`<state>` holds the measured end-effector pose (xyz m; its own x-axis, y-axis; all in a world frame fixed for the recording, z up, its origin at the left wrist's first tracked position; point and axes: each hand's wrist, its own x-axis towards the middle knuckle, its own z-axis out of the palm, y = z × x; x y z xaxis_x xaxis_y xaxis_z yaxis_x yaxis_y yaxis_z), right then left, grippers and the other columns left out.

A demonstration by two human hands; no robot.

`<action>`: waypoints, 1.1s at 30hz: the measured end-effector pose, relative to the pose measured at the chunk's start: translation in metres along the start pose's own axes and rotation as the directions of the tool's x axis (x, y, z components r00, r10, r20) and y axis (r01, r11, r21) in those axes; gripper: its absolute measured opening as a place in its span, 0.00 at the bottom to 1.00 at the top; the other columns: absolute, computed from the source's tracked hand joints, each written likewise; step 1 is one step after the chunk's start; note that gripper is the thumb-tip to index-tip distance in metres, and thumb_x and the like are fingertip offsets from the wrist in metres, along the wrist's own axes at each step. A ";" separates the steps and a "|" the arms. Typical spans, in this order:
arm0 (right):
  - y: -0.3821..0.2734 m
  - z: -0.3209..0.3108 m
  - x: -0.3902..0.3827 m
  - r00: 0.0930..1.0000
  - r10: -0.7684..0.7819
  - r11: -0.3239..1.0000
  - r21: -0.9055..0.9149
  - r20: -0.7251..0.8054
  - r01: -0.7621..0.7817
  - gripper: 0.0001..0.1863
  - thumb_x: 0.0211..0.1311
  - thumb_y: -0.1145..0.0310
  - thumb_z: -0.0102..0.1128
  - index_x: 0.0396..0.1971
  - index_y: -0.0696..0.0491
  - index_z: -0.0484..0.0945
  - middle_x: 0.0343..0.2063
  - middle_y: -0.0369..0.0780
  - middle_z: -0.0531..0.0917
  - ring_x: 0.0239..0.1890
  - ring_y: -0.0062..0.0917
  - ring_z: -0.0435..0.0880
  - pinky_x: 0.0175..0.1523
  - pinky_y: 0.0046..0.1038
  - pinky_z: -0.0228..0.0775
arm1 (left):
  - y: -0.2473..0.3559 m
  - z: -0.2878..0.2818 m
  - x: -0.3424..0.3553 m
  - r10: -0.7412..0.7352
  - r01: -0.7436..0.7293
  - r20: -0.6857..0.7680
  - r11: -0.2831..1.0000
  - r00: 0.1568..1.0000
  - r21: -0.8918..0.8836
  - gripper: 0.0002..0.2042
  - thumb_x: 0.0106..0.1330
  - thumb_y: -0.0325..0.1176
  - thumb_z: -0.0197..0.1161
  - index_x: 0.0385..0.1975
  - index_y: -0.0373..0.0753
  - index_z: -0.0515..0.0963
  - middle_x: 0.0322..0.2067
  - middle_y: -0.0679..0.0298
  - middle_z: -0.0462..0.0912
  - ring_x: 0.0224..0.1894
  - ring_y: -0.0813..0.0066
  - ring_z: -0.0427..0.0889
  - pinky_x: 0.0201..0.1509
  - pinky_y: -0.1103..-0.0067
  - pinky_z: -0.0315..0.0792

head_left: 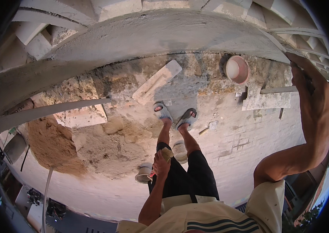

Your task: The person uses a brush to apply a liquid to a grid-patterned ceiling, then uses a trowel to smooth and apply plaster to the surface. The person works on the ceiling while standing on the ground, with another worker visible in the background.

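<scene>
My left hand [161,166] is closed round what looks like a brush [167,154], in front of my dark shorts. Its tan, block-like end sticks out above my fingers, and a bit of red shows below them. My right arm reaches out to the far right, up to the grey plastered wall [164,33]. There my right hand [304,72] is closed, its fingers curled at the wall's edge; what they grip is dark and mostly hidden.
A pinkish bucket [237,70] stands by the wall. Pale boards [157,81] lie on the ground. Sand [51,143] is heaped at left near a long pole [51,110]. Two small buckets [144,173] are near my legs. Openwork blocks [288,11] top the wall.
</scene>
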<state>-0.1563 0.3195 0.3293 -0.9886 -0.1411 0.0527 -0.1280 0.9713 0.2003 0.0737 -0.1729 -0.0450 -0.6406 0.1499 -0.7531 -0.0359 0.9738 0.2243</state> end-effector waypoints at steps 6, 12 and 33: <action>-0.019 0.027 0.010 0.939 0.341 0.938 -0.079 0.032 -0.338 0.16 0.81 0.66 0.59 0.63 0.50 0.83 0.38 0.46 0.88 0.32 0.29 0.83 0.42 0.33 0.77 | 0.001 -0.005 0.004 -0.034 0.034 0.020 0.999 0.999 0.009 0.39 0.59 0.38 0.80 0.68 0.44 0.65 0.55 0.50 0.79 0.57 0.45 0.83 0.56 0.53 0.80; -0.075 0.056 0.014 0.697 0.712 0.688 0.278 -0.081 -0.670 0.16 0.81 0.60 0.61 0.61 0.45 0.86 0.24 0.42 0.83 0.25 0.21 0.75 0.37 0.30 0.73 | -0.001 0.006 0.003 -0.001 0.001 -0.026 1.000 1.000 0.000 0.38 0.60 0.38 0.79 0.68 0.44 0.65 0.55 0.51 0.79 0.58 0.46 0.82 0.57 0.53 0.79; -0.010 0.058 0.044 0.833 0.549 0.831 0.151 -0.071 -0.535 0.18 0.79 0.60 0.62 0.60 0.51 0.85 0.29 0.46 0.87 0.27 0.30 0.81 0.39 0.33 0.74 | 0.006 0.001 0.011 0.039 -0.038 -0.016 0.998 0.999 0.049 0.38 0.60 0.39 0.80 0.68 0.44 0.65 0.55 0.51 0.79 0.57 0.47 0.83 0.56 0.55 0.81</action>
<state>-0.2033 0.3149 0.2730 -0.8877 0.4024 0.2235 0.4108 0.9117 -0.0098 0.0673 -0.1654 -0.0528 -0.6535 0.1852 -0.7339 0.0262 0.9746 0.2226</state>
